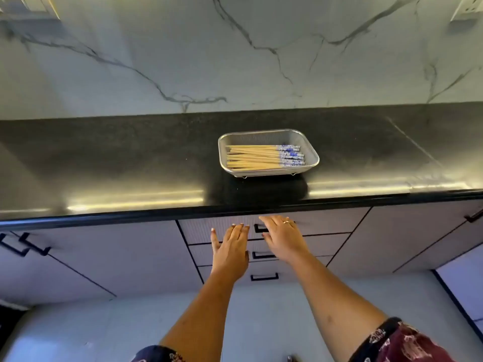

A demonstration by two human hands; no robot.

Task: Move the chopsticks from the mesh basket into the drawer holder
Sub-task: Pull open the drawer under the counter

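Mesh basket [268,152]: metal, rectangular, standing on the dark tabletop [130,158], well beyond the fingertips of both hands.

Chopsticks [264,157]: pale wood with blue-patterned ends, lying flat in a bundle inside the basket, patterned ends to the right.

Top drawer [209,229]: closed, ribbed front, just under the tabletop edge; black handle [257,228] between the two hands.

Left hand [231,250]: fingers [239,231] spread flat, empty, in front of the drawer, just left of the handle.

Right hand [283,239]: fingers [271,222] extended, loosely spread, holding nothing, over the handle's right part; ring [286,222] on one finger. Contact with the handle cannot be told.

Lower drawers [311,245]: two, closed, below the hands.
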